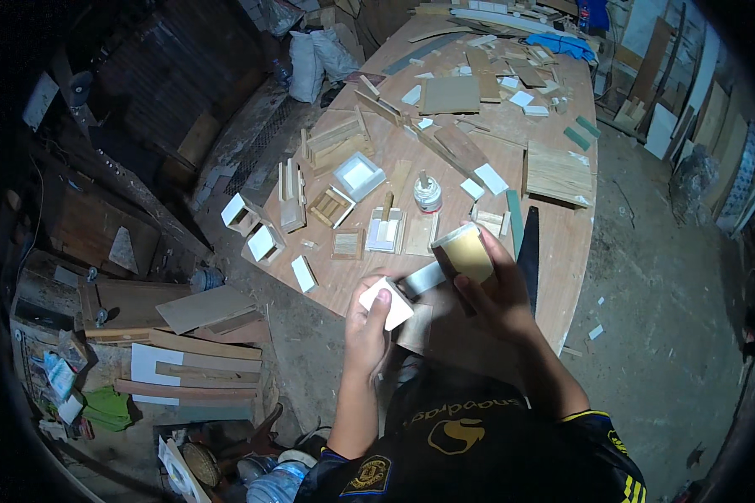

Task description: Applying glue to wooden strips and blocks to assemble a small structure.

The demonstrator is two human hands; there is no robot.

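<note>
My left hand (369,314) is closed round a small white-faced block (389,305), thumb on its face. My right hand (505,289) grips a small box-like wooden piece (466,256) with a yellowish face and a dark side. A pale, blurred strip (425,278) shows between the two pieces; I cannot tell what it is joined to. Both hands are above the near edge of the wooden table (554,312). Beyond them are a white jar (428,196) with a stick in it, a small white-topped block (383,231) and a wooden square (347,244).
A handsaw (529,251) lies on the right, near a wooden box (559,173). Small wooden frames and a white-lined tray (359,176) stand at the left. Offcuts and a brown board (450,95) cover the far table. Planks (201,366) and plastic bottles (278,484) are on the floor at left.
</note>
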